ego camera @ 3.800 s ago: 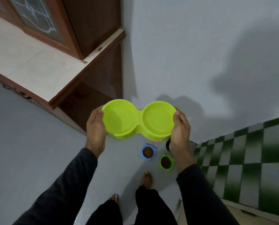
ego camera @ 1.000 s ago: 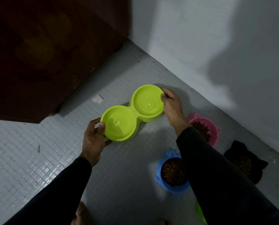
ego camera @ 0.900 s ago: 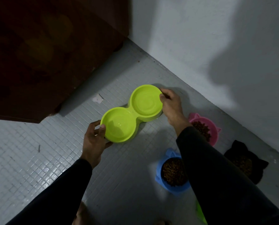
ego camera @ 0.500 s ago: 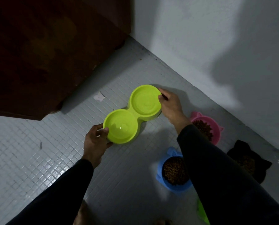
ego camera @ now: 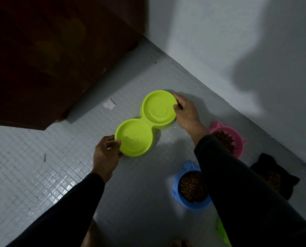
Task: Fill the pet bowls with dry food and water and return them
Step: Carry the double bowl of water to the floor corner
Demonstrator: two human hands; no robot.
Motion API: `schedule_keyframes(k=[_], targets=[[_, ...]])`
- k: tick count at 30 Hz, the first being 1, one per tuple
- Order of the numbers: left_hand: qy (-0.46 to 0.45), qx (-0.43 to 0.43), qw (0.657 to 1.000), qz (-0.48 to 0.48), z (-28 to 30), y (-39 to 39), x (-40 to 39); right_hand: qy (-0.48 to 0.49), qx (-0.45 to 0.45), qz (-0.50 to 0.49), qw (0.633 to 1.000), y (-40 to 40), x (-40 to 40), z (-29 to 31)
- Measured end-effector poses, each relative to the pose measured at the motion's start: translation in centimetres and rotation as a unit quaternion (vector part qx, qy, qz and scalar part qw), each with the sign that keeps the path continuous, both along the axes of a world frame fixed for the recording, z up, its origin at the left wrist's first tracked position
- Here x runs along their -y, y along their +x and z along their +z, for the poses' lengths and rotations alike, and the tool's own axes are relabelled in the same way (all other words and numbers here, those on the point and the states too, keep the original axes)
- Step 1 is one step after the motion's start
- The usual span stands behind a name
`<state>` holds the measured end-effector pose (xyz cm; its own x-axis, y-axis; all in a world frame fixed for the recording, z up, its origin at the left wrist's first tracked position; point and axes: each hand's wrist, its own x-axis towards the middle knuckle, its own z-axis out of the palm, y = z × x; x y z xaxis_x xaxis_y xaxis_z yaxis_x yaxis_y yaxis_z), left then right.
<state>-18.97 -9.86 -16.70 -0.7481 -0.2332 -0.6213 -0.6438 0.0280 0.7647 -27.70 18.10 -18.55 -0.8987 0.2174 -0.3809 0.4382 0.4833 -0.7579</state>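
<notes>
Since the view a few seconds back, when both hands held the double bowl (ego camera: 146,122) at chest height over standing feet, the lime-green unit has come down to the tiled floor (ego camera: 41,175) and now appears to rest on it, its base meeting the tiles; in the last half second it has barely shifted. By judgement this places the return step for this bowl at or near completion, with release of both grips as the remaining action. Nearest the camera, dark sleeves lead forward to the hands. A blue bowl (ego camera: 181,193) with brown kibble sits beside the right forearm, and a sliver of a green item (ego camera: 221,230) shows below it. The left hand (ego camera: 105,154) pinches the rim of the near well, thumb over the lip and fingers curled beneath. The right hand (ego camera: 187,114) grips the rim of the far well in the same manner. Both wells show a faint glossy ring that suggests water, although depth cannot be determined. Beyond the right arm, a pink bowl (ego camera: 237,145) and a black bowl (ego camera: 266,163) hold kibble near the wall (ego camera: 237,41). A dark wooden cabinet (ego camera: 50,50) stands at the far left.
</notes>
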Motion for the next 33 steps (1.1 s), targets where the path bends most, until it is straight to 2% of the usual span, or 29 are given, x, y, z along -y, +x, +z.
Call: schedule_keyframes(k=[13,18,23,30,33], targets=[[-0.096,0.035,0.995,-0.020,0.2,-0.3,0.4,0.063,0.031,0.011,0.997,1.3,0.7,2.5],[-0.197,0.049,0.969,-0.139,3.3,-0.3,0.5,0.113,0.061,0.032,0.991,3.7,1.6,4.7],[-0.254,0.057,0.923,-0.282,8.5,-1.0,0.2,0.129,0.097,0.069,0.985,7.2,1.8,8.7],[-0.332,0.064,0.790,-0.512,18.7,-1.9,-1.9,0.197,0.138,0.179,0.954,12.2,0.5,19.0],[-0.333,0.051,0.764,-0.551,23.5,-2.0,-2.8,0.221,0.164,0.188,0.943,13.7,-0.2,24.1]])
